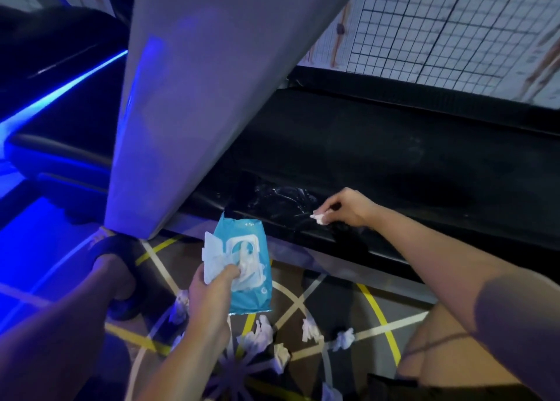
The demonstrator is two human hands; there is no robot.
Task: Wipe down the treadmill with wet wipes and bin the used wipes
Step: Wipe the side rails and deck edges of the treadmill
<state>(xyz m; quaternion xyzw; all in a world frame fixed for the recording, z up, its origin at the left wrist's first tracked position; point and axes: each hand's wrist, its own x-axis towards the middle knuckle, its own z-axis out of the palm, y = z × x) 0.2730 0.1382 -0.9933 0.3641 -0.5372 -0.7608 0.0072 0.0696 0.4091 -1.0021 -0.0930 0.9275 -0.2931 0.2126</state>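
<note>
The black treadmill (pixel 378 146) runs off the right edge, and its front is hidden behind a wide grey post (pixel 188 97). The left hand (pixel 209 294) grips a blue wipe pack (pixel 253 297) with the flap open, its fingers hidden behind the pack. Crumpled used wipes (pixel 260 334) litter the patterned floor (pixel 306 297). The right hand (pixel 345 207) pinches a small wipe (pixel 319 218) against the treadmill's near edge, beside blurry wet streaks.
</note>
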